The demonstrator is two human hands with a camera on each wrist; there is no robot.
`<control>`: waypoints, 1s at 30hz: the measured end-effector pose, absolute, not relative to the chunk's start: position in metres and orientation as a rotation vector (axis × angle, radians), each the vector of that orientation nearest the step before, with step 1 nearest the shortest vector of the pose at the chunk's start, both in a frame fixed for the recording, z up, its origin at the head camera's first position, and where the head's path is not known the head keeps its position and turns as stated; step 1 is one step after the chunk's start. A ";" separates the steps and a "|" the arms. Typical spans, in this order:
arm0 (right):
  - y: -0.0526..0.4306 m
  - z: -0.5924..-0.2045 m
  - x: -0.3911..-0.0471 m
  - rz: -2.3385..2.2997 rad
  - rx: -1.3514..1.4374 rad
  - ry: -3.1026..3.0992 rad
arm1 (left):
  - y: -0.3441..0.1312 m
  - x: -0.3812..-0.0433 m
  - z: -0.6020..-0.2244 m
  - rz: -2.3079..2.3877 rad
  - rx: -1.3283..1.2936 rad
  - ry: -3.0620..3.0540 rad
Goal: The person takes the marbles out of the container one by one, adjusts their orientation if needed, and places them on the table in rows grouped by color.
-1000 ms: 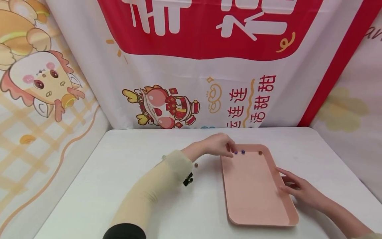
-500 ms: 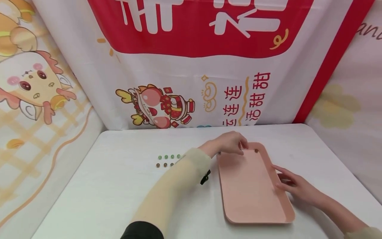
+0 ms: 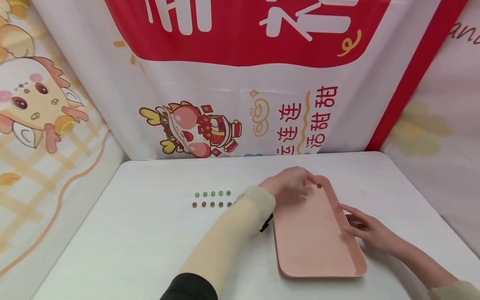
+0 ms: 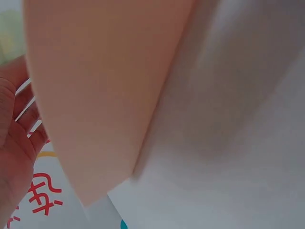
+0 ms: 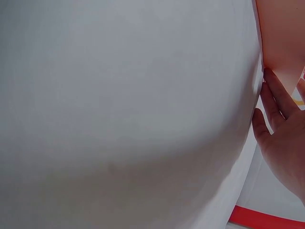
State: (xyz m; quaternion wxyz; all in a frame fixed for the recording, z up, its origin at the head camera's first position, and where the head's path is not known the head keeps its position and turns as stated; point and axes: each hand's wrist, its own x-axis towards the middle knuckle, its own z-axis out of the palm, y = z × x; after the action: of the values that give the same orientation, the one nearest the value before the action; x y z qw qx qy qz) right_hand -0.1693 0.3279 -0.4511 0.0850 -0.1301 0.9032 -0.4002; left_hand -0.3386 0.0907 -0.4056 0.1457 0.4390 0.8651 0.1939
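A pink tray point(image 3: 315, 241) lies on the white table. In the head view my left hand point(image 3: 288, 182) is over its far left corner. The index finger stretches toward a brown bead point(image 3: 319, 186) at the far end, while the thumb sits apart below. The fingertips are hidden by the tray wall in the left wrist view. The left hand hides the tray's far left corner and anything lying there. My right hand point(image 3: 369, 233) rests against the tray's right side, its fingertips at the rim. In the right wrist view, its fingers reach fairly straight to the tray's outer wall.
Left of the tray, several green beads point(image 3: 213, 193) form a row, with several brown beads point(image 3: 212, 204) lined up nearer me. The left sleeve point(image 3: 228, 237) passes close by the brown row's right end. A printed cloth point(image 3: 240, 112) hangs behind the table.
My left hand has moved right along the tray's far end, toward the brown bead. Blue beads seen there earlier are now hidden. The bead rows came into view; the right hand stays at the tray.
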 end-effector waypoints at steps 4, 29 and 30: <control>0.327 -0.452 -0.170 -1.210 -0.416 2.703 | 0.097 -0.340 -0.408 0.560 1.272 2.465; 0.330 -0.453 -0.173 -1.210 -0.405 2.699 | 0.118 -0.338 -0.426 0.421 1.354 2.449; 0.330 -0.453 -0.173 -1.205 -0.403 2.696 | 0.119 -0.339 -0.427 0.392 1.376 2.459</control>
State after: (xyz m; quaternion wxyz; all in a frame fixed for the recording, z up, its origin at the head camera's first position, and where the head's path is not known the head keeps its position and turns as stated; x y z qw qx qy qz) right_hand -0.1728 0.3301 -0.4526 0.0807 -0.1348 0.9017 -0.4029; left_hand -0.3388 0.1188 -0.4273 0.1480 0.4783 0.8548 0.1363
